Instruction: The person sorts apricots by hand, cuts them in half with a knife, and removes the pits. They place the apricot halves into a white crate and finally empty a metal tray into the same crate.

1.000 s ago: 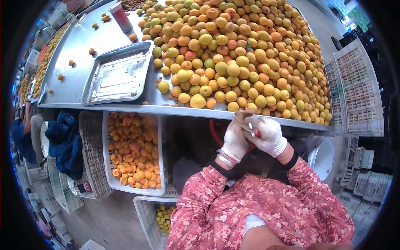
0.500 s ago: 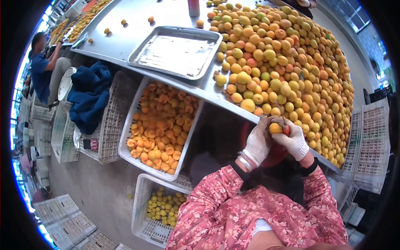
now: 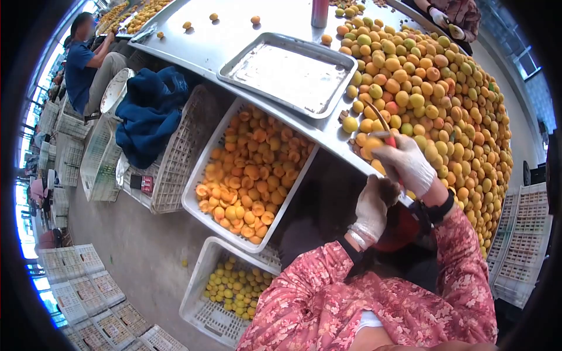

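Observation:
My right hand (image 3: 410,164), in a whitish work glove, is closed around a red-handled knife (image 3: 390,139) whose thin curved blade points up and away. Its fingertips are right at a blurred apricot (image 3: 370,146) at the near edge of the pile (image 3: 433,99). Lower and to the left, my left hand (image 3: 373,207) is held in front of the table edge. That glove is darkly soiled at the fingers, which are curled; what they hold, if anything, is hidden.
A metal tray (image 3: 287,76) lies on the steel table (image 3: 199,50), near a red can (image 3: 319,14). Below stand a crate of apricot halves (image 3: 252,175) and a crate of small yellow-green fruit (image 3: 234,289). Another person's gloved hands (image 3: 448,23) are across the pile; someone sits (image 3: 82,64) at left.
My right hand has moved up and left with the knife to the pile's edge, apart from my left hand. My left hand has dropped slightly. The view has shifted.

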`<state>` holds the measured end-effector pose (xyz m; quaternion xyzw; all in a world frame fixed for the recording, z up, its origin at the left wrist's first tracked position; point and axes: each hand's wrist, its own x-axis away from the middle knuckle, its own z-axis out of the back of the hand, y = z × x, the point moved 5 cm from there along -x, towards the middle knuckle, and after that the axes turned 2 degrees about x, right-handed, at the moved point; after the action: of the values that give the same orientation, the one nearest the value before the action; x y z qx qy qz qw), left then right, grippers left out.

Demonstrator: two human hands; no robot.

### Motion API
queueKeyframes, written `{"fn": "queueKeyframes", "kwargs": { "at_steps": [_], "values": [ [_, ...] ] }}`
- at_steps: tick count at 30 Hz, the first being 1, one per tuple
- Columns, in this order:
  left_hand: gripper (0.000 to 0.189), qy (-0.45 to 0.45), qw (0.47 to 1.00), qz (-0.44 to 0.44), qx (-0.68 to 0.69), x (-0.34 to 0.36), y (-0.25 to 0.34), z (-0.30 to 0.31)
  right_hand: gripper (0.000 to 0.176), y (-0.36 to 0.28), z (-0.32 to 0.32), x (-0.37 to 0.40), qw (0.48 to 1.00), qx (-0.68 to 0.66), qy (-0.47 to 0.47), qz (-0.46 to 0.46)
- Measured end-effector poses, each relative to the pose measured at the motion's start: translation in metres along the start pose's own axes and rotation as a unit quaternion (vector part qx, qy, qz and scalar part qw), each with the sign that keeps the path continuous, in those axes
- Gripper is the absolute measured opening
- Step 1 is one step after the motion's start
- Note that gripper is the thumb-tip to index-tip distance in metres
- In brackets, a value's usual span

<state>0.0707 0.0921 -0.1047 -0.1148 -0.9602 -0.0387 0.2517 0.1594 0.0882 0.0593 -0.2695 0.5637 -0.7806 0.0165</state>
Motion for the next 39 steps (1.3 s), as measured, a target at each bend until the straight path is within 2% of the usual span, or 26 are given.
{"fn": "queueKeyframes", "kwargs": {
  "at_steps": [1, 6, 9, 10, 11, 12, 13, 14, 15, 16, 17, 18, 20, 21, 22, 24, 26, 27, 28, 31, 35, 36, 37, 38, 39],
  "values": [
    [0.035, -0.007, 0.999, -0.044, -0.024, 0.003, 0.000, -0.003, 0.040, -0.011, -0.002, -0.015, 1.000, -0.013, -0.007, 0.011],
    [0.030, 0.024, 0.997, -0.001, -0.073, 0.010, 0.002, -0.011, 0.032, -0.028, -0.026, -0.083, 0.995, -0.077, -0.026, 0.062],
    [0.031, -0.011, 0.982, 0.048, -0.184, 0.011, -0.008, -0.010, 0.035, -0.020, -0.015, -0.076, 0.990, -0.101, 0.044, 0.092],
    [0.031, -0.011, 0.982, 0.054, -0.183, 0.011, -0.010, -0.008, 0.035, -0.015, -0.005, -0.067, 0.989, -0.099, 0.059, 0.090],
    [0.032, -0.052, 0.968, 0.074, -0.233, 0.013, -0.015, -0.011, 0.034, -0.012, 0.007, -0.054, 0.985, -0.121, 0.080, 0.099],
    [0.032, -0.096, 0.950, 0.098, -0.281, 0.016, -0.023, -0.014, 0.033, -0.006, 0.023, -0.040, 0.988, -0.091, 0.079, 0.097],
    [0.032, -0.100, 0.948, 0.115, -0.279, 0.021, -0.028, -0.015, 0.033, -0.005, 0.039, -0.022, 0.990, -0.042, 0.099, 0.096],
    [0.032, -0.133, 0.885, 0.046, -0.444, 0.024, -0.023, -0.023, 0.033, -0.004, 0.055, -0.006, 0.988, 0.009, 0.118, 0.097],
    [0.032, -0.165, 0.789, -0.031, -0.591, 0.028, -0.018, -0.034, 0.034, 0.003, 0.074, 0.007, 0.983, 0.088, 0.142, 0.082],
    [0.033, -0.191, 0.664, -0.114, -0.714, 0.034, -0.015, -0.047, 0.034, 0.011, 0.094, 0.019, 0.971, 0.166, 0.161, 0.067],
    [0.033, -0.180, 0.601, -0.156, -0.763, 0.042, -0.014, -0.057, 0.036, 0.033, 0.117, 0.021, 0.911, 0.301, 0.205, 0.195],
    [0.033, -0.183, 0.601, -0.157, -0.762, 0.043, -0.016, -0.057, 0.038, 0.038, 0.124, 0.032, 0.906, 0.354, 0.195, 0.127],
    [0.031, -0.186, 0.555, -0.208, -0.784, 0.046, -0.016, -0.062, 0.036, 0.060, 0.125, 0.037, 0.926, 0.332, 0.163, 0.083],
    [0.031, -0.186, 0.554, -0.208, -0.784, 0.045, -0.016, -0.063, 0.034, 0.068, 0.119, 0.038, 0.926, 0.337, 0.149, 0.083],
    [0.031, -0.192, 0.545, -0.199, -0.792, 0.044, -0.016, -0.063, 0.033, 0.078, 0.110, 0.033, 0.924, 0.335, 0.125, 0.137],
    [0.031, -0.197, 0.534, -0.188, -0.800, 0.041, -0.018, -0.063, 0.035, 0.071, 0.079, 0.025, 0.900, 0.418, 0.044, 0.117],
    [0.029, -0.205, 0.557, -0.193, -0.781, 0.036, -0.017, -0.060, 0.036, 0.064, 0.053, 0.008, 0.860, 0.504, -0.002, 0.077],
    [0.029, -0.201, 0.556, -0.192, -0.783, 0.035, -0.016, -0.060, 0.042, 0.075, 0.048, -0.004, 0.846, 0.523, -0.035, 0.095],
    [0.028, -0.207, 0.567, -0.179, -0.777, 0.035, -0.015, -0.062, 0.042, 0.074, 0.045, -0.011, 0.848, 0.520, -0.038, 0.097],
    [0.026, -0.210, 0.578, -0.173, -0.770, 0.033, -0.016, -0.061, 0.055, 0.076, 0.032, -0.028, 0.803, 0.589, -0.078, 0.053],
    [0.020, -0.211, 0.585, -0.210, -0.755, 0.034, -0.009, -0.073, 0.051, 0.078, 0.045, -0.030, 0.827, 0.552, -0.068, 0.076],
    [0.020, -0.213, 0.583, -0.210, -0.755, 0.033, -0.007, -0.074, 0.049, 0.085, 0.054, -0.029, 0.922, 0.376, -0.068, 0.058],
    [0.019, -0.170, 0.618, -0.286, -0.713, 0.036, 0.004, -0.076, 0.047, 0.082, 0.059, -0.025, 0.980, 0.184, -0.065, 0.037],
    [0.018, -0.128, 0.647, -0.357, -0.661, 0.040, 0.014, -0.078, 0.044, 0.078, 0.066, -0.017, 0.996, 0.058, -0.066, 0.021],
    [0.019, -0.106, 0.676, -0.390, -0.616, 0.039, 0.022, -0.078, 0.042, 0.074, 0.076, -0.008, 0.997, 0.058, -0.049, -0.018]
  ]
}}
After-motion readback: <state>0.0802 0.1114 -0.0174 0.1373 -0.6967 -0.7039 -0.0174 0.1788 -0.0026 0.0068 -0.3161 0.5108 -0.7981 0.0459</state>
